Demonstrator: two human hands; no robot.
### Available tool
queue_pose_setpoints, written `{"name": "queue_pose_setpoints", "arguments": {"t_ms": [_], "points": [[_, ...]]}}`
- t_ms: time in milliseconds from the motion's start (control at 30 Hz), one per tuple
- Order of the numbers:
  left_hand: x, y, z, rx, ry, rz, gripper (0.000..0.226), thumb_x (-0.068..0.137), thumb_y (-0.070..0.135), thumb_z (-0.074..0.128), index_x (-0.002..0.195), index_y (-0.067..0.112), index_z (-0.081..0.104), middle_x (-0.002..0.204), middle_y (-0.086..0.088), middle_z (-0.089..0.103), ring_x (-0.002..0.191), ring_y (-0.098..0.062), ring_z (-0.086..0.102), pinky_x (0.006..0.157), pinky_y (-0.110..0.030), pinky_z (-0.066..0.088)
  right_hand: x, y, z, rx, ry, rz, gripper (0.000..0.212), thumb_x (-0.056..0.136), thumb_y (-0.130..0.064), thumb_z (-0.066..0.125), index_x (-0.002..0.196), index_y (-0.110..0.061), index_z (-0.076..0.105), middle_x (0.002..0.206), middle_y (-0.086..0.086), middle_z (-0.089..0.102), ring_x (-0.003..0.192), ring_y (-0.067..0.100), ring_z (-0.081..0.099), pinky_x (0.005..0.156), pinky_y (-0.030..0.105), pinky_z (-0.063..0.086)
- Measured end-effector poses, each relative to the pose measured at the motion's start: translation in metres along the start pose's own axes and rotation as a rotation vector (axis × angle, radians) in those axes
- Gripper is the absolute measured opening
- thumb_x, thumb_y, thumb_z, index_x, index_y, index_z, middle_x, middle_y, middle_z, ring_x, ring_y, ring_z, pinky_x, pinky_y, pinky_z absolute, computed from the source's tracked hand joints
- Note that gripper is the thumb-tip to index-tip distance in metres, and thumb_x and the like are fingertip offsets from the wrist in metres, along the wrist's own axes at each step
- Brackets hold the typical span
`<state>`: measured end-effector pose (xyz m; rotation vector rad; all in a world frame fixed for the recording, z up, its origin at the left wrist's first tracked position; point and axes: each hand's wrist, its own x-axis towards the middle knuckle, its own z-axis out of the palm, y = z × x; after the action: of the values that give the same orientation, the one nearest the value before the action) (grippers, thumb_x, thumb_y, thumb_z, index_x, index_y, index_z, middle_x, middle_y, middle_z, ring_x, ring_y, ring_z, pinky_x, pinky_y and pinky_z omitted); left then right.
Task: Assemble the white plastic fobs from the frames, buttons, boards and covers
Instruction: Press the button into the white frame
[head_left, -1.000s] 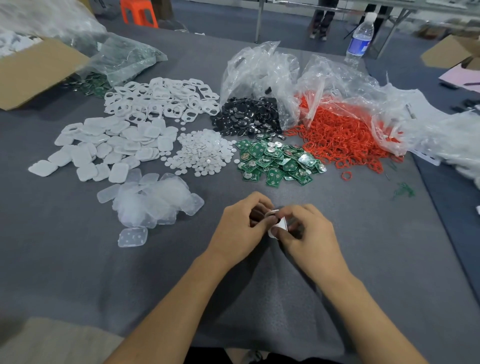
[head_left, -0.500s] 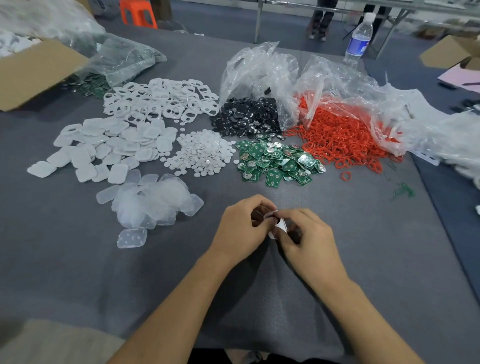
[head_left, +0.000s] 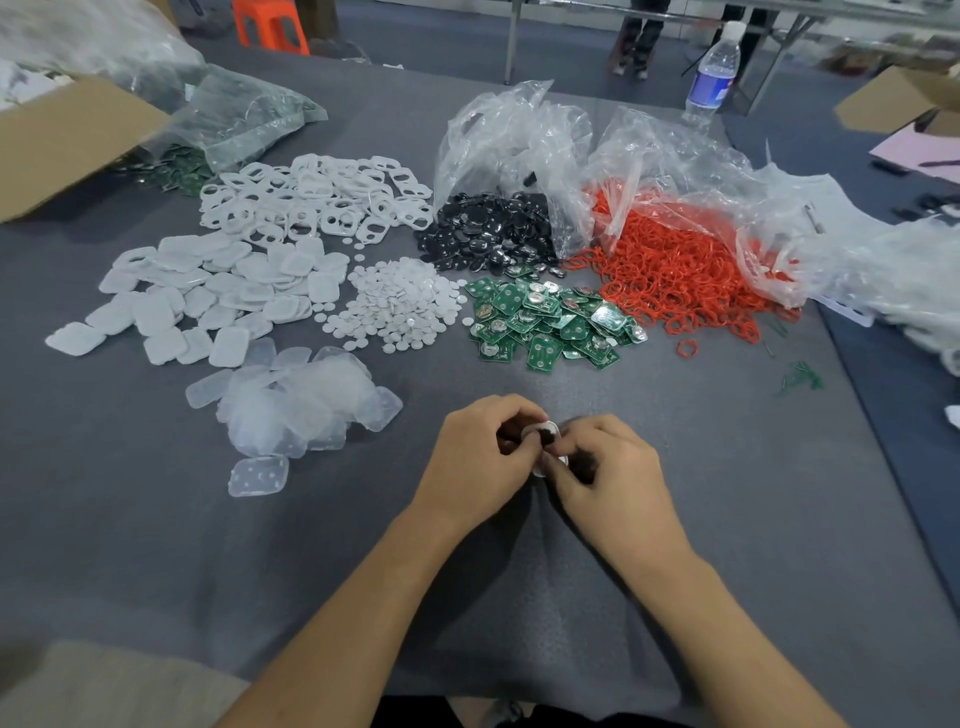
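Fob part, white with a dark centre, is seen in the head view pinched between the curled fingertips of both hands, over the near middle of the grey table. It is gripped from one side by the left hand and from the other by the right hand; most of the piece is hidden by the fingers. Separate heaps are recorded beyond the hands: white frames at far left, white covers nearer, translucent covers closest to the left hand, round white buttons at centre, green boards just right of these, black discs behind, spilling from a clear bag, and red rings at right. A water bottle is noted upright at the far edge
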<state>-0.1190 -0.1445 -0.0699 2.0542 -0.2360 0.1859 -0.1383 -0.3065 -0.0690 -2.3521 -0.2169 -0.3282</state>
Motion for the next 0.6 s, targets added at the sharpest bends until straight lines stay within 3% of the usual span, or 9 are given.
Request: {"name": "queue_pose_setpoints", "arguments": {"t_ms": [233,500,600], "points": [[-0.001,0.000,0.002,0.024,0.022,0.022,0.015,0.088,0.011,0.073,0.099,0.020,0.078,0.093,0.009,0.072,0.087,-0.003,0.067,0.078,-0.008,0.048,-0.002,-0.004,0.000,-0.038,0.007,0.027,0.016,0.078,-0.015,0.081,0.071,-0.020,0.068,0.089,-0.009,0.061,0.078,0.004,0.061,0.069,0.016,0.048],[-0.002,-0.002,0.001,0.034,0.045,0.073,0.015,0.089,0.013,0.076,0.103,0.016,0.080,0.099,0.005,0.075,0.091,-0.005,0.068,0.088,-0.021,0.053,0.003,-0.013,-0.007,-0.156,-0.061,0.015,0.011,0.080,-0.018,0.081,0.074,-0.016,0.071,0.087,-0.003,0.063,0.078,0.019,0.063,0.072,0.037,0.054],[-0.003,-0.004,-0.001,0.031,0.006,0.085,0.021,0.091,0.012,0.074,0.111,0.014,0.079,0.106,0.004,0.076,0.097,-0.004,0.069,0.093,-0.027,0.054,0.010,-0.015,-0.010,-0.209,-0.103,0.031,0.009,0.081,-0.021,0.080,0.075,-0.019,0.073,0.085,-0.001,0.062,0.081,0.023,0.062,0.072,0.036,0.052]]}}
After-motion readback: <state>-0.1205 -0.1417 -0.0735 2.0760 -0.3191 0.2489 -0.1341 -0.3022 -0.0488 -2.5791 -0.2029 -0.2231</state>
